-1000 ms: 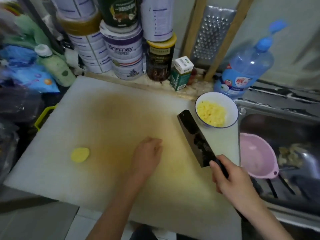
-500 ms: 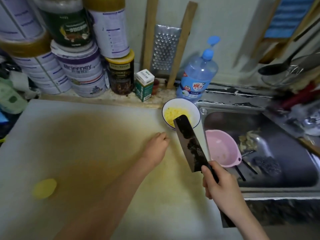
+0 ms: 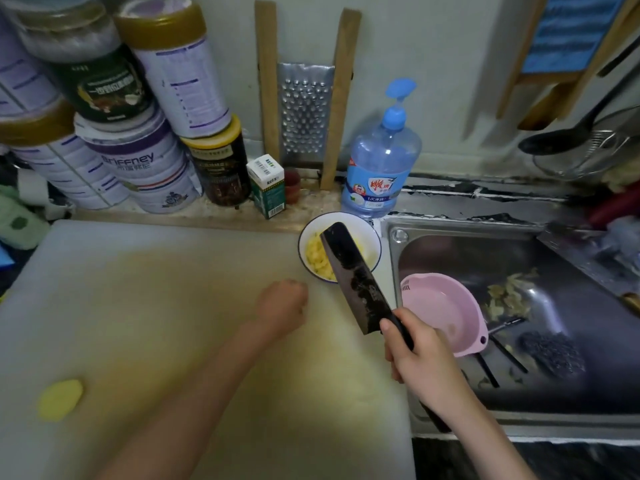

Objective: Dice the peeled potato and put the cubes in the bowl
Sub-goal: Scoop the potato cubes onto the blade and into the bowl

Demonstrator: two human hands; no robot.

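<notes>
Head view shows the right hand (image 3: 419,355) wrapped round the handle of the cleaver (image 3: 353,275), its blade slanting over the bowl (image 3: 371,243) of yellow potato cubes (image 3: 317,258). The left hand (image 3: 282,306) rests knuckles-up on the cutting board (image 3: 138,271) beside the bowl, fingers curled under, so I cannot tell whether it holds anything. Judged from here, the blade should tip low inside the rim so clinging cubes drop in, before returning for the uncut potato piece (image 3: 60,399) well apart at the board's near left; a pink basin (image 3: 440,306) and peelings (image 3: 509,296) lie in the sink (image 3: 450,224).

L grip (image 3: 282,306), R grip (image 3: 417,351) both bare; forearms (image 3: 207,393) bare to frame edge.
</notes>
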